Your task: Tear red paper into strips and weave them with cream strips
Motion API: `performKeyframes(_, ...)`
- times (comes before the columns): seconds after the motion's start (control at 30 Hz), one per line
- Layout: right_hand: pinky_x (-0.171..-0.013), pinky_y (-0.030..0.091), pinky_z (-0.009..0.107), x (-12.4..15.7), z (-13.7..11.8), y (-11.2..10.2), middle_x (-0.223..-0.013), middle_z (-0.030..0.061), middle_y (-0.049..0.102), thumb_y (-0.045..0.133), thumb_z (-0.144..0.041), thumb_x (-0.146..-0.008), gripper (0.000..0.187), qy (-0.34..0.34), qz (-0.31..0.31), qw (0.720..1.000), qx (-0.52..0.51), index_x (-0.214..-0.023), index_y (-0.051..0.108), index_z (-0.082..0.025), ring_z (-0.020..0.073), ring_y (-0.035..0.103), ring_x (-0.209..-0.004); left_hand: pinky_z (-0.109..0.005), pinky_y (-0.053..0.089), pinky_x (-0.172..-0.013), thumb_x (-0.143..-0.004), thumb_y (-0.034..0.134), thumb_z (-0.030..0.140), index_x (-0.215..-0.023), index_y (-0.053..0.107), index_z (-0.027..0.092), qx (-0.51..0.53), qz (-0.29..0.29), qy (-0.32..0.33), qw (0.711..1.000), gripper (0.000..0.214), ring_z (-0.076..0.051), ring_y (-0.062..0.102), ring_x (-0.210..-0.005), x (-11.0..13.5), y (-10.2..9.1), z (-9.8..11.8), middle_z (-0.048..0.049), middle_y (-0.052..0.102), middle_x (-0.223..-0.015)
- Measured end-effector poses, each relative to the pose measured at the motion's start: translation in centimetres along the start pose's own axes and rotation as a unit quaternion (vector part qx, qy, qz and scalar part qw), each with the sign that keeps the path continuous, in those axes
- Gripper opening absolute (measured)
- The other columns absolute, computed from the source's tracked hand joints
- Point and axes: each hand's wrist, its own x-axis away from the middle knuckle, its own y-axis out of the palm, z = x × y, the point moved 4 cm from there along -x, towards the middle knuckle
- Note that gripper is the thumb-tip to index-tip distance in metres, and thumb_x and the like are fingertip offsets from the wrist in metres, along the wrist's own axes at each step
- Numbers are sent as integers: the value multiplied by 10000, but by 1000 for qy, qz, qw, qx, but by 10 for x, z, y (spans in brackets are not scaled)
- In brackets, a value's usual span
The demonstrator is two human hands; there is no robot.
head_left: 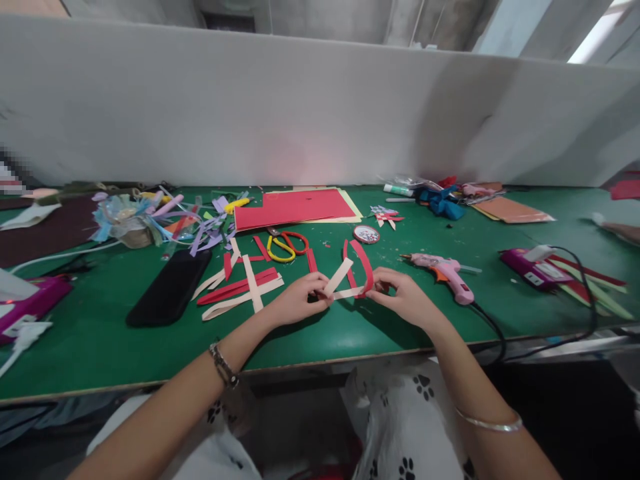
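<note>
Over the green table [100,340], my left hand [299,300] pinches one end of a joined piece made of cream and red paper strips [350,273]. My right hand [405,297] pinches the other end, where a curved red strip [364,261] meets a cream one. Both hands have fingers closed on the strips, just above the table near its front edge. More red and cream strips [245,288] lie crossed to the left of my left hand.
A pink glue gun [447,272] with a black cord lies right of my right hand. Yellow and red scissors [286,244], a red sheet [295,205], a black phone [171,285], a purple glue gun [530,267] and coloured paper scraps [150,220] surround them. A white partition stands behind.
</note>
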Motion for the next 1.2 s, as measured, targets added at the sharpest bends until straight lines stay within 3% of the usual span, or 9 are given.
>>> performKeyframes(0.13, -533, 350, 217, 5, -1, 1, -660, -8, 485, 519, -200, -715, 74, -9, -3, 1000, 2, -665, 568, -175, 98, 426, -579, -239, 422, -653, -733, 479, 205, -688, 548, 167, 0, -11, 8, 1000, 91, -125, 515, -733, 1, 1, 2, -34, 514, -867)
performKeyframes(0.33, -516, 361, 218, 16, 3, 6, -697, 7, 535, 490, -195, -715, 76, 6, -4, 1000, 15, -669, 549, -183, 105, 448, -578, -297, 413, -779, -703, 524, 225, -643, 526, 174, 3, 6, 8, 1000, 79, -158, 528, -822, 1, -1, 0, -43, 539, -874)
performKeyframes(0.63, -720, 427, 283, 31, 4, 10, -797, 40, 591, 497, -152, -722, 70, -27, 23, 999, 12, -702, 546, -198, 162, 548, -774, -283, 406, -763, -768, 463, 282, -630, 532, 178, 13, 38, 21, 999, 186, -157, 513, -814, 4, -7, 4, -44, 524, -821)
performKeyframes(0.87, -756, 435, 282, 35, 0, 13, -878, 50, 594, 496, -115, -725, 116, -22, -1, 998, 53, -747, 578, -194, 164, 558, -830, -254, 418, -657, -766, 434, 281, -654, 559, 186, 1, 74, -43, 996, 193, -136, 501, -741, 8, -17, 1, -16, 508, -799)
performKeyframes(1.2, -726, 442, 265, 42, 2, 13, -849, 53, 596, 492, -173, -777, 99, -31, 38, 998, 38, -741, 581, -192, 156, 560, -803, -267, 435, -670, -740, 482, 306, -665, 508, 173, 88, 92, -20, 992, 155, -131, 527, -728, 8, -19, -5, -14, 514, -783)
